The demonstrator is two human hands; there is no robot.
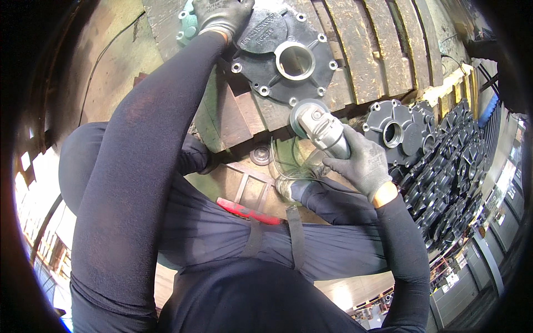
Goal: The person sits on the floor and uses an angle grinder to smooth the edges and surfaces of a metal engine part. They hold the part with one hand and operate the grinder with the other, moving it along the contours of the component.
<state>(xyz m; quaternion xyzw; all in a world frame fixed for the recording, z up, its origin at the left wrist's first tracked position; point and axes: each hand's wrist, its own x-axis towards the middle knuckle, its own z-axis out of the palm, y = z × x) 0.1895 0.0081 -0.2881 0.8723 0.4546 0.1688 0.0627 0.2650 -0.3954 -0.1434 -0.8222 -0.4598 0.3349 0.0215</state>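
Casting (283, 55): dark round cover plate with central bore, flat on slatted bench (383, 50). Left hand (222, 15), gloved, presses its upper-left edge, fingers bent. Right hand (363, 162) wraps grinder (321, 129), disc at casting's lower rim. Stacked castings (444, 161) right.

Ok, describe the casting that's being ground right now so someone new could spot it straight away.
Start at the slatted wooden bench at the top of the view. One dark round casting with a bright centre hole lies flat on it, the left hand on its edge and the grinder at its near rim. Unlike the stacked castings at right, it lies alone.
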